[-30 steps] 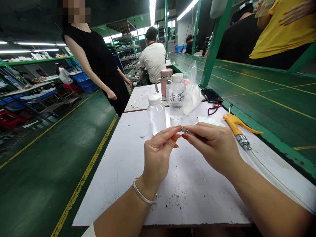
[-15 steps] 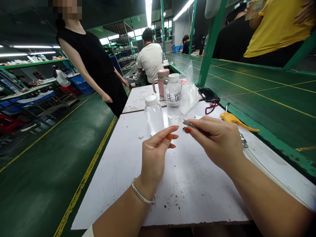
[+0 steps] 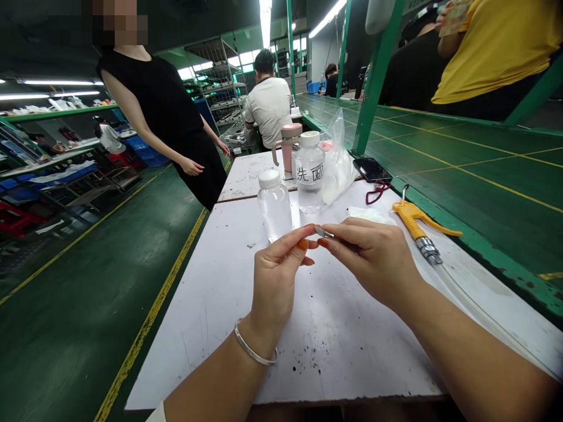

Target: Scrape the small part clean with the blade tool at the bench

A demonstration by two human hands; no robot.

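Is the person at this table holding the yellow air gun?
No, the yellow air gun lies untouched to the right of the right hand, which pinches a small metal tool.

The right hand (image 3: 378,252) is sitting farther left than half a second ago, bringing its small metal blade (image 3: 324,232), then apart, up to the fingertips (image 3: 302,244) of the left hand (image 3: 276,272). The metal coupling (image 3: 427,249) of the air gun (image 3: 410,219), partly covered then, is now showing fully.
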